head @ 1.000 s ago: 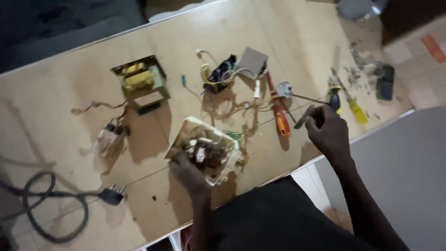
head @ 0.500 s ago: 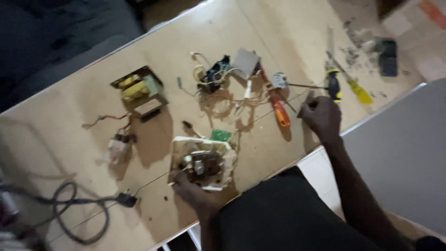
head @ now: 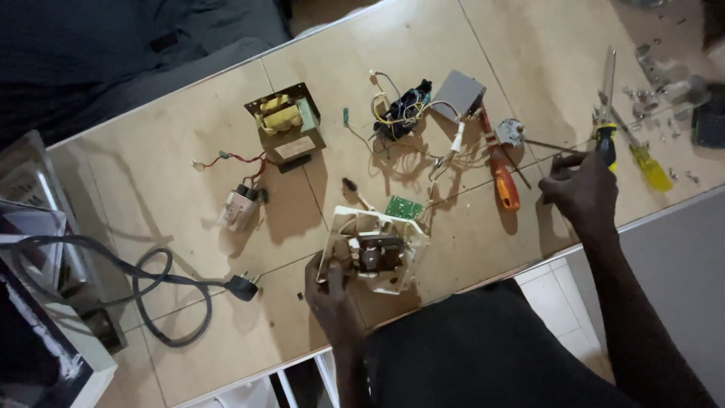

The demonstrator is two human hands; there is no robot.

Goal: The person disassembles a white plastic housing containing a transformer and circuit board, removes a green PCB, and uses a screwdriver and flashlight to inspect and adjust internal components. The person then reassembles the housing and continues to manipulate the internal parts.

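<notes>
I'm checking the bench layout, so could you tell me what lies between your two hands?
In the head view, an orange-handled screwdriver lies on the wooden table between the left hand, on the white fan housing, and the right hand.

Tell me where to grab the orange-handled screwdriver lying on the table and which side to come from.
Grip the orange-handled screwdriver by its thick orange handle, the end nearer the table edge. Come from above and from the right, where the right hand already is; bare wood lies between them. The thin shaft end points into a tangle of wires and a grey box, so that end looks awkward.
</notes>
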